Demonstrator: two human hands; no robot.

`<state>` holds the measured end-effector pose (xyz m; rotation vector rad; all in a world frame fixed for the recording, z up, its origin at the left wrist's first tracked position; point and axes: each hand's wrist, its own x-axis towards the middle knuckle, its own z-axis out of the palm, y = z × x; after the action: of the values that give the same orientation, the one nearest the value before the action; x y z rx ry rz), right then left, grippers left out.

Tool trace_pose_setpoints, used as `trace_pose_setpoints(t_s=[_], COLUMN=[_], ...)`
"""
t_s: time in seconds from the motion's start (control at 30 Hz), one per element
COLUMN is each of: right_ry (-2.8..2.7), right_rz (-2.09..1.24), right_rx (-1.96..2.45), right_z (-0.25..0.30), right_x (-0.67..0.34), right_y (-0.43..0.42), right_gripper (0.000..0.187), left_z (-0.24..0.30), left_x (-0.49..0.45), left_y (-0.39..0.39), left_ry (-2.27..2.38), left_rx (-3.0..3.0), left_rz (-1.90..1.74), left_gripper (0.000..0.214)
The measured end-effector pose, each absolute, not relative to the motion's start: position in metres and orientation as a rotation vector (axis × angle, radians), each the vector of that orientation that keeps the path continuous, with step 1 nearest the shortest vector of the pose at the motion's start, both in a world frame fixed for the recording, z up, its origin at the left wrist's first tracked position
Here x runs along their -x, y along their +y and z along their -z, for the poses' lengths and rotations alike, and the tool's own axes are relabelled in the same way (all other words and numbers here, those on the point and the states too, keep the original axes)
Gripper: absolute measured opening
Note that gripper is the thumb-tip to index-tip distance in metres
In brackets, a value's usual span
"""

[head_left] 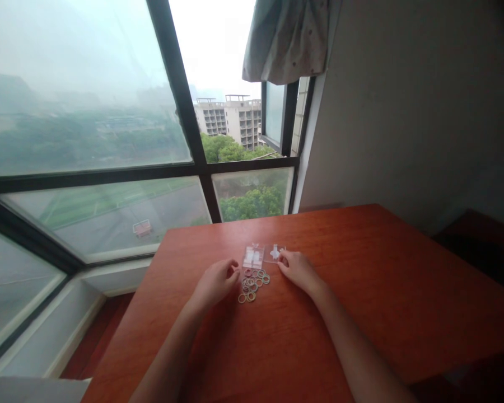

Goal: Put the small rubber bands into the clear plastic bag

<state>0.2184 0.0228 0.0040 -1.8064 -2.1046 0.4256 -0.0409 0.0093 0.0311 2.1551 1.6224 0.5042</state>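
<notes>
Several small pale rings (249,282), some pinkish and some greenish, lie loose and overlapping on the table. They look like thin hair ties, though their material is too small to tell. Just behind them stands a small clear plastic box (253,258), its hinged lid (274,253) laid open to the right and bearing a white patch. My right hand (296,268) has its fingertips closed on the lid's right edge. Left of the rings, my left hand (217,281) is loosely curled, with a gap between thumb and forefinger and nothing visible between them.
The reddish-brown wooden table (361,313) reaches toward a dark-framed window (201,168) at its far side. A short curtain (288,42) hangs beside a casement pane swung outward. To the right rises a plain wall (395,112). A low ledge (117,274) runs along the left.
</notes>
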Motion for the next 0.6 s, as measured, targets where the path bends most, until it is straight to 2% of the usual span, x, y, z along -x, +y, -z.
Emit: trace_pose_setpoints(t_s=[0.6], right_ry=[-2.100], right_rz=[-0.338], right_rx=[1.719], right_z=[0.003], right_x=[-0.207], right_y=[0.028], right_gripper=[0.015], left_z=[-0.027], left_x=[0.025], left_y=[0.001], left_ry=[1.393], left_rx=[-2.199], left_rz=[-0.472], left_gripper=[0.023])
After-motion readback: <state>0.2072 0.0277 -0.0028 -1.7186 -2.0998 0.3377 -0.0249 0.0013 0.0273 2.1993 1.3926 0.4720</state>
